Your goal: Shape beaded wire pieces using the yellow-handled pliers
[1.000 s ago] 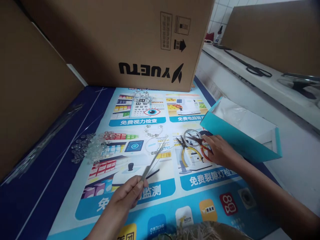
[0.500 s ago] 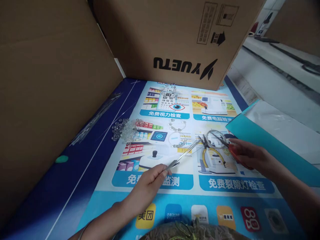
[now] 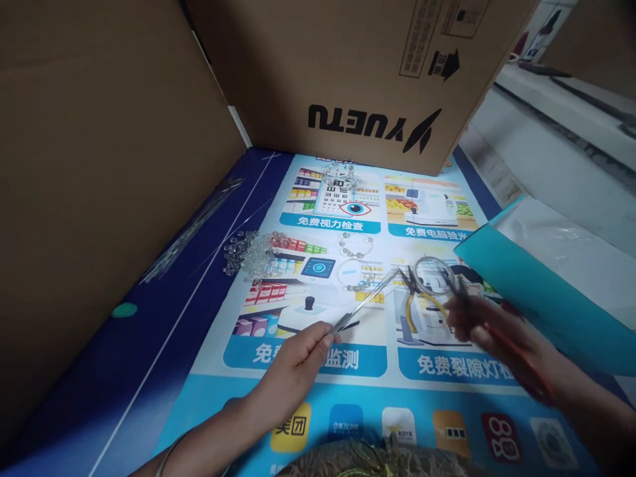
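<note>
My left hand point(image 3: 304, 350) pinches the lower end of a bundle of thin silvery wires point(image 3: 370, 298), which slants up and to the right over the printed sheet. In my right hand point(image 3: 501, 328) are red-handled pliers point(image 3: 521, 368), smeared by motion, their dark jaws pointing up and left. Yellow-handled pliers point(image 3: 410, 313) lie between the hands, jaws close to the wire tips. Just behind my right hand is a coil of wire point(image 3: 433, 273). Two beaded loops, one upper point(image 3: 356, 254) and one lower point(image 3: 360, 287), lie beyond my left hand.
A pile of clear beads point(image 3: 251, 255) lies at left, with more beads point(image 3: 338, 175) at the back. Loose wires point(image 3: 191, 228) rest along the cardboard wall point(image 3: 114, 165). Another cardboard panel point(image 3: 368, 73) closes the back. An open teal box point(image 3: 541, 291) stands at right.
My right hand has moved down and slightly right with the red-handled pliers, which have turned in its grasp. The left hand keeps its hold on the wires. The view has shifted slightly.
</note>
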`<state>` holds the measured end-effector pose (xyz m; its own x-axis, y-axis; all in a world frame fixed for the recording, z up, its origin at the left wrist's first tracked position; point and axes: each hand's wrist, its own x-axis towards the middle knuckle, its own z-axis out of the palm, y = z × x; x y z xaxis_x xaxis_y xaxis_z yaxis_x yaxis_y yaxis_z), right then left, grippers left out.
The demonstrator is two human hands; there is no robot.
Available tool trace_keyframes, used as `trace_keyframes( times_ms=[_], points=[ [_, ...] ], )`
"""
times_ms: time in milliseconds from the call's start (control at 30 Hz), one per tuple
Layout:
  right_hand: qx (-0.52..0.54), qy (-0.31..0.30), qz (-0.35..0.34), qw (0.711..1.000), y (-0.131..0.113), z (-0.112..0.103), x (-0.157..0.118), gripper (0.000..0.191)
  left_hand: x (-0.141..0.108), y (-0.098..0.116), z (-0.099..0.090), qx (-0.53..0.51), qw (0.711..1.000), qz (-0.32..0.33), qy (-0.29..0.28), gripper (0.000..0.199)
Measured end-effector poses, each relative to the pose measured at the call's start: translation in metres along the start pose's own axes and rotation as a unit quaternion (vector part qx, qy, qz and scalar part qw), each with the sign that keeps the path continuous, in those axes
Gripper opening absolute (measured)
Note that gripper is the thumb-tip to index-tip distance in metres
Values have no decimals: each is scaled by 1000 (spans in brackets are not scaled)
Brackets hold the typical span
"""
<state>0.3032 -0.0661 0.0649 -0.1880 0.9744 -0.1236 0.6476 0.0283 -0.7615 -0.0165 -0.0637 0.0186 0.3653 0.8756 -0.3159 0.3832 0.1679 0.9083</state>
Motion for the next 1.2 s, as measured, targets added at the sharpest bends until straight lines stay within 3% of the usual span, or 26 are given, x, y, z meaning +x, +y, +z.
trace_keyframes(
  times_ms=[100,200,333,533,833,1200],
  points=[
    [-89,-106,-31,990,-14,15,-6,49,-1,0,0,-26,1000,-4,4,27],
    [-178,-161,-67,968,-26,30,1,54,-3,1,1,-47,999,-4,2,28],
    [-161,-230,-63,958,-50,43,15,50,-4,4,3,-42,999,5,-12,29],
    [-115,-280,-43,952,-78,50,25,34,-4,2,5,-25,999,31,-27,29],
    [-71,-305,-55,948,-70,58,32,27,-3,0,9,-7,999,40,-31,29],
    [-70,-326,-59,941,-74,56,38,32,-5,3,10,-85,995,9,-55,30]
  ],
)
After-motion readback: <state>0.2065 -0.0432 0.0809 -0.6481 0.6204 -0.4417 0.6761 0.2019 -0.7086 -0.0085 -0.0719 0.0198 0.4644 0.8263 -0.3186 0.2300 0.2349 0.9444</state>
